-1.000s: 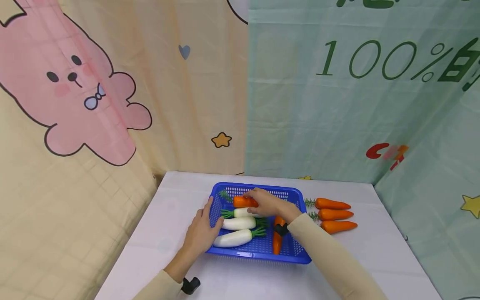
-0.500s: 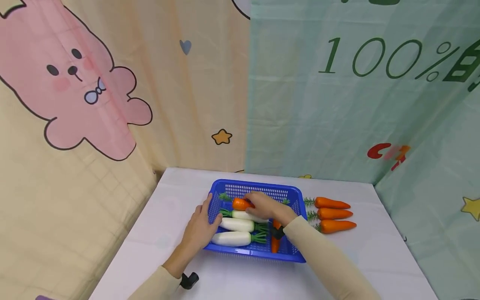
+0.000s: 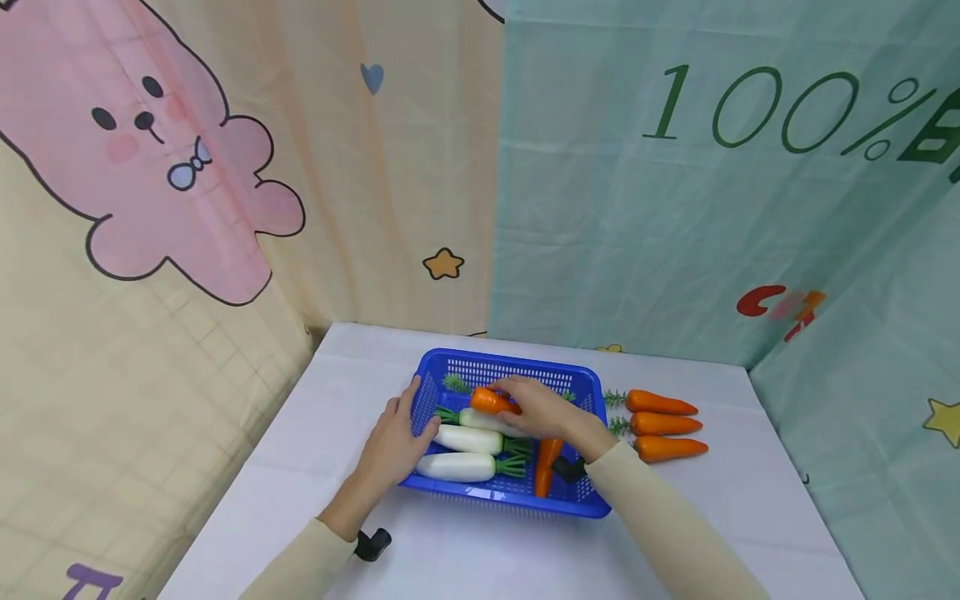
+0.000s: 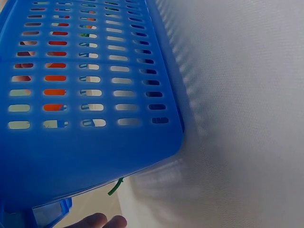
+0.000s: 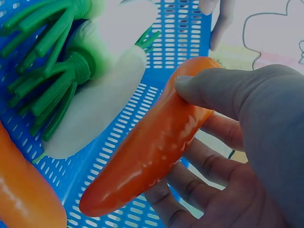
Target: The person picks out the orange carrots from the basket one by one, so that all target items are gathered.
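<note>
**Gripping a carrot over the blue basket, both hands engaged**

Holding: the right hand (image 3: 543,410) has thumb and fingers curled round an orange carrot (image 3: 491,401), seen plainly in the right wrist view, where the thumb (image 5: 213,92) lies across the top of the carrot and the fingers close beneath it. The carrot sits over the far part of the blue basket (image 3: 577,500), tilted, its tip pointing to the left; whether it rests on the items below cannot be told.

Left hand (image 3: 393,446): placed against the left wall of the basket, fingers fairly straight along the rim, thumb at the rim's inner side. The left wrist view shows only the slotted basket wall (image 4: 90,85) at close range and two fingertips (image 4: 97,221) at the lower edge.

Basket contents: three white radishes (image 3: 465,438) with green tops lying side by side in the left half, the nearest one (image 3: 453,467) along the near wall. A second carrot (image 3: 545,467) lies lengthwise in the right half, tip toward the near wall, beside the right wrist.

Surroundings: the basket stands on a white table (image 3: 315,467). Three more carrots (image 3: 663,425) lie in a row on the table just to the right of the basket, leaf ends toward it. Printed curtains (image 3: 225,208) hang behind.
</note>
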Available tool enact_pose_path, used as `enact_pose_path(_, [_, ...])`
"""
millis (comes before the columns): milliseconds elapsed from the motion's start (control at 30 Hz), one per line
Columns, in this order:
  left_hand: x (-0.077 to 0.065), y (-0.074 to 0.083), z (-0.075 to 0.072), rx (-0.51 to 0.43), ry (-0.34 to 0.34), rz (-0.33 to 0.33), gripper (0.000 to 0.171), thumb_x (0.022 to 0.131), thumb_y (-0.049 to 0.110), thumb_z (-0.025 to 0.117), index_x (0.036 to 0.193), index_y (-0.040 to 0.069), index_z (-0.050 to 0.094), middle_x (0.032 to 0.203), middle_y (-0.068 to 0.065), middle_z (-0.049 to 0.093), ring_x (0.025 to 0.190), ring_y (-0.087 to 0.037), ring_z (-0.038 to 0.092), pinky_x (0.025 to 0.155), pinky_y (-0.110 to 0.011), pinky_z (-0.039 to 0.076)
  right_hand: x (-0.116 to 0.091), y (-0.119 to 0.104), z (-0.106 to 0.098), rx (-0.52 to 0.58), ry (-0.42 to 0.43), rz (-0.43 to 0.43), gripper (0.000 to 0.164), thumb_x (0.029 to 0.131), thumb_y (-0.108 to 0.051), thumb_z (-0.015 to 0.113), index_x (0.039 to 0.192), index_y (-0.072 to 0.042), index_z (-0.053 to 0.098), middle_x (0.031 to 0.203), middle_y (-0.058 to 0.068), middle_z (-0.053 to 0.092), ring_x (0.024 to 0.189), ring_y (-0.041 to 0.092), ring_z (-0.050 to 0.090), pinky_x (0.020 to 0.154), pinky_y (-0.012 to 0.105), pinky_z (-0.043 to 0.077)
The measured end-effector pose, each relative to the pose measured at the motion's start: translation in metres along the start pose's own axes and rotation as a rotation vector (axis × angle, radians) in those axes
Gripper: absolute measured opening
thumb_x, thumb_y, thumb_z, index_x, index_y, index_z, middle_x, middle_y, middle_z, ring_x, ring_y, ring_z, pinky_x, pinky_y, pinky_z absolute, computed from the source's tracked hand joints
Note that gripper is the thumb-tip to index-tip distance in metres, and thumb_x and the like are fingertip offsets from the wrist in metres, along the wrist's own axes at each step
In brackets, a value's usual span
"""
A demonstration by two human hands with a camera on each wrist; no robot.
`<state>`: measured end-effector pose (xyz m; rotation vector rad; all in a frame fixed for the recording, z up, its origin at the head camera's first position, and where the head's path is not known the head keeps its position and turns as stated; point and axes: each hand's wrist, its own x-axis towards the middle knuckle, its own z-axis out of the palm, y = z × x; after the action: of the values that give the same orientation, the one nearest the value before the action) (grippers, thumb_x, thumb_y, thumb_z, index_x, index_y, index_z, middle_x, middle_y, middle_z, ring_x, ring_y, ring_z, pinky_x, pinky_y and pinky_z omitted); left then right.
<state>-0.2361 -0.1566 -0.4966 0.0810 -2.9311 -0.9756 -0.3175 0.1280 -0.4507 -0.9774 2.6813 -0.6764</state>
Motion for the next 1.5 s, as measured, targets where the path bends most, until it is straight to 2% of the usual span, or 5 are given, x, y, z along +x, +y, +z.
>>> enact_pose_path(233, [0.005,0.002,0.005,-0.039,-0.004,0.023,0.088,0.116,0.046,0.068,0.188,0.018,0.024,0.169,-0.036,0.054,0.148,-0.058,0.065,0.122,-0.078,0.055,-0.014,-0.003,-0.008,-0.026,0.021,-0.004,0.051,0.113,-0.020,0.078,0.161,-0.008,0.066,0.152,0.016,0.074,0.131,0.034,0.073,0.123,0.057,0.061])
enact_pose_path(433, [0.007,0.006,0.014,-0.045,-0.005,0.020,0.089,0.116,0.047,0.067,0.188,0.020,0.023,0.170,-0.033,0.054,0.150,-0.056,0.065,0.122,-0.077,0.056,-0.030,-0.001,-0.018,-0.018,0.024,0.029,0.054,0.113,-0.020,0.079,0.164,-0.010,0.065,0.156,0.017,0.072,0.135,0.037,0.072,0.123,0.059,0.061])
enact_pose_path(600, [0.005,0.008,0.017,-0.051,-0.006,0.010,0.089,0.116,0.047,0.067,0.188,0.021,0.023,0.171,-0.032,0.054,0.153,-0.056,0.063,0.122,-0.078,0.056,-0.043,0.005,-0.023,-0.034,0.048,0.054,0.054,0.113,-0.022,0.079,0.164,-0.012,0.065,0.151,0.014,0.074,0.128,0.030,0.073,0.119,0.057,0.064])
enact_pose_path(1200, [0.001,0.003,0.006,-0.050,-0.008,0.004,0.089,0.116,0.047,0.067,0.189,0.021,0.022,0.172,-0.033,0.052,0.154,-0.056,0.062,0.123,-0.077,0.055,-0.087,0.021,-0.036,-0.020,0.124,0.161,0.055,0.111,-0.020,0.079,0.164,-0.014,0.065,0.150,0.017,0.072,0.123,0.029,0.074,0.113,0.060,0.067])
enact_pose_path(1500, [0.001,-0.001,0.000,-0.049,-0.005,0.011,0.090,0.116,0.047,0.067,0.188,0.019,0.022,0.172,-0.034,0.052,0.153,-0.057,0.062,0.122,-0.078,0.055,-0.103,0.030,-0.042,-0.044,0.148,0.180,0.055,0.110,-0.020,0.080,0.162,-0.012,0.066,0.142,0.013,0.074,0.115,0.023,0.071,0.105,0.052,0.071])
